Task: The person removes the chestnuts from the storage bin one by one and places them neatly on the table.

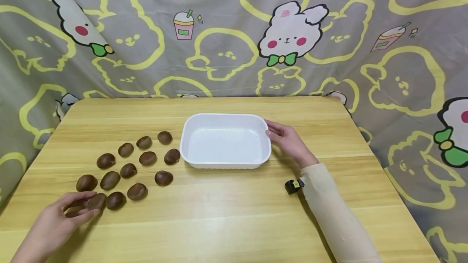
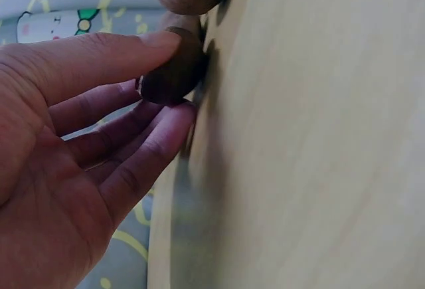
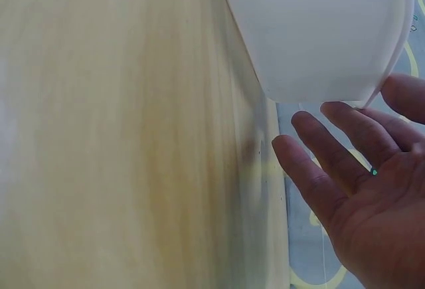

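My left hand (image 1: 55,218) pinches a chestnut (image 1: 96,201) between thumb and fingertips, low over the wooden table. In the left wrist view the thumb lies on one side of that dark chestnut (image 2: 174,70) and the fingers on the other. Several more chestnuts (image 1: 116,201) lie loosely spread beyond and to the right of this hand. A white plastic basin (image 1: 226,164) stands upright with nothing inside. At its right end my right hand (image 1: 289,139) holds the rim, thumb on the edge and fingers along the outer wall; the right wrist view shows some fingers apart from the wall.
The wooden table (image 1: 226,222) ends at a patterned curtain (image 1: 219,72) behind and at the sides. One chestnut (image 1: 172,156) lies close against the basin's left side. A small black device (image 1: 293,186) sits at the right wrist.
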Motion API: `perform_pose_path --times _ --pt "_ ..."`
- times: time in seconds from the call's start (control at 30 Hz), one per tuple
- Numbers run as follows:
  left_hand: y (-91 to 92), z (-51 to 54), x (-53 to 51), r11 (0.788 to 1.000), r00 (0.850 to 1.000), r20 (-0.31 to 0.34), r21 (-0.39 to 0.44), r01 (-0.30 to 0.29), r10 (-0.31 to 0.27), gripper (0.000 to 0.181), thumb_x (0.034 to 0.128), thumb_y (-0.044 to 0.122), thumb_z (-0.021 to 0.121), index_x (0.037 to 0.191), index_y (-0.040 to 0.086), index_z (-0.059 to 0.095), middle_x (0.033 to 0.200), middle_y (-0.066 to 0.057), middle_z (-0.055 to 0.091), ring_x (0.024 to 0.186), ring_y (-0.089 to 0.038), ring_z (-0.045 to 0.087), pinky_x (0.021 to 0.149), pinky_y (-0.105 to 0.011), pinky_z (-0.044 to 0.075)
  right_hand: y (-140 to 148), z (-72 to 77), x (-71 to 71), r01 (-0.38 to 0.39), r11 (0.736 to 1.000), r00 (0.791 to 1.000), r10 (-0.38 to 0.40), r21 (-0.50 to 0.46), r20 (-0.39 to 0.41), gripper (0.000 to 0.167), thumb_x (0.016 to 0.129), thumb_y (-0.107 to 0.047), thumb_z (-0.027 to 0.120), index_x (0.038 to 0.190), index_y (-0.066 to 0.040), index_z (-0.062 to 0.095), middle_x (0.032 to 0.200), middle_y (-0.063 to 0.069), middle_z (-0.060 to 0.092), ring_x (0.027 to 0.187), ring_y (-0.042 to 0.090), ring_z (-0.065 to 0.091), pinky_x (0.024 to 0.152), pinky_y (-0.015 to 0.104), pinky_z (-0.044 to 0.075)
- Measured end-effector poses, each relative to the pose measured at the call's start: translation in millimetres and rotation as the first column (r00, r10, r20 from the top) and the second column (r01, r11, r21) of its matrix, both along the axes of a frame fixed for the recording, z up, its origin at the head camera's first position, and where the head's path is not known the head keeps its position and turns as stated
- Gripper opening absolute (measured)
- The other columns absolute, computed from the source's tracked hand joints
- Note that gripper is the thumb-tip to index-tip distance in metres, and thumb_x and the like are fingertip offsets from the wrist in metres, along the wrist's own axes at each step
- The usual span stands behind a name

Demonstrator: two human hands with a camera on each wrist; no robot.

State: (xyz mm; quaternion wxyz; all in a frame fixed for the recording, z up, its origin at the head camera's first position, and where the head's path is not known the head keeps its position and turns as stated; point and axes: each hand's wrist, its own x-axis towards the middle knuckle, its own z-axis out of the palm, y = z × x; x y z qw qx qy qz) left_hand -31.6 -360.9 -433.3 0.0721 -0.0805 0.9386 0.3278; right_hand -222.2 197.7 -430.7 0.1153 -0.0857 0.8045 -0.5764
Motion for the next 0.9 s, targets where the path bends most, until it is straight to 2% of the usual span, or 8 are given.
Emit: perform_pose_path --times 0.2,0.43,0.63,0.7,0.77,0.83,0.9 --pt "1.3 -2.2 -1.0 1.000 0.999 -0.054 -0.008 0.005 -0.005 0.052 0.0877 0.026 0.077 0.127 -0.004 0.058 0.115 -0.025 0.061 0.077 0.007 0.058 0.060 -0.018 0.049 0.2 0.5 -0.8 -0.006 1.000 1.000 0.006 -0.007 0.004 0.049 0.101 -0.021 0.059 0.145 -0.004 0.046 0.142 0.014 0.050 0.128 0.025 0.050 0.099 0.034 0.045" --pt "2.7 -3.5 -1.6 1.000 0.999 -0.039 -0.012 0.011 -0.012 0.054 0.0882 0.028 0.076 0.128 -0.004 0.057 0.112 -0.022 0.063 0.077 0.006 0.058 0.059 -0.022 0.049 0.5 0.5 -3.7 -0.021 1.000 1.000 0.022 -0.012 0.010 0.049 0.101 -0.020 0.059 0.145 -0.003 0.045 0.143 0.015 0.050 0.128 0.026 0.049 0.101 0.035 0.043" --pt "3.8 -3.8 -2.3 0.999 0.997 -0.080 -0.033 0.018 -0.021 0.050 0.0863 0.027 0.078 0.124 -0.001 0.061 0.107 -0.017 0.066 0.082 0.014 0.049 0.060 -0.019 0.047 -0.2 2.0 -4.4 -0.020 1.000 1.000 0.020 -0.004 0.012 0.049 0.101 -0.019 0.058 0.146 -0.004 0.045 0.143 0.015 0.049 0.130 0.026 0.048 0.103 0.037 0.041" --pt "3.8 -3.3 -2.7 0.999 0.996 -0.083 -0.040 0.019 -0.022 0.051 0.0855 0.027 0.079 0.124 -0.002 0.061 0.107 -0.018 0.066 0.082 0.014 0.048 0.059 -0.019 0.047 -0.7 2.7 -4.2 -0.019 1.000 1.000 0.019 -0.005 0.009 0.049 0.101 -0.019 0.057 0.146 -0.003 0.045 0.143 0.015 0.049 0.129 0.026 0.048 0.103 0.037 0.041" --pt "3.2 -1.5 -3.7 0.998 0.997 -0.070 -0.053 0.026 -0.029 0.055 0.0856 0.029 0.079 0.126 -0.003 0.060 0.110 -0.023 0.064 0.086 0.006 0.054 0.060 -0.019 0.046 -1.2 2.5 -4.4 -0.020 1.000 1.000 0.020 -0.008 0.008 0.049 0.101 -0.019 0.058 0.145 -0.003 0.045 0.143 0.015 0.050 0.129 0.026 0.049 0.102 0.036 0.042" --pt "2.9 2.1 -5.6 0.998 0.998 -0.036 -0.055 0.039 -0.042 0.062 0.0865 0.032 0.078 0.130 -0.006 0.056 0.117 -0.033 0.059 0.092 -0.013 0.063 0.061 -0.022 0.048 -1.1 2.2 -4.7 -0.024 1.000 1.000 0.024 -0.004 0.006 0.049 0.101 -0.020 0.058 0.145 -0.003 0.045 0.143 0.014 0.050 0.129 0.026 0.049 0.102 0.036 0.043" --pt "3.7 7.8 -7.5 0.996 0.999 0.018 -0.067 0.051 -0.050 0.069 0.0892 0.038 0.074 0.134 -0.009 0.050 0.126 -0.040 0.050 0.098 -0.036 0.064 0.066 -0.032 0.053 0.7 2.5 -5.1 -0.028 1.000 1.000 0.027 0.012 0.006 0.051 0.101 -0.023 0.058 0.146 -0.004 0.045 0.143 0.013 0.049 0.129 0.025 0.049 0.102 0.036 0.042"
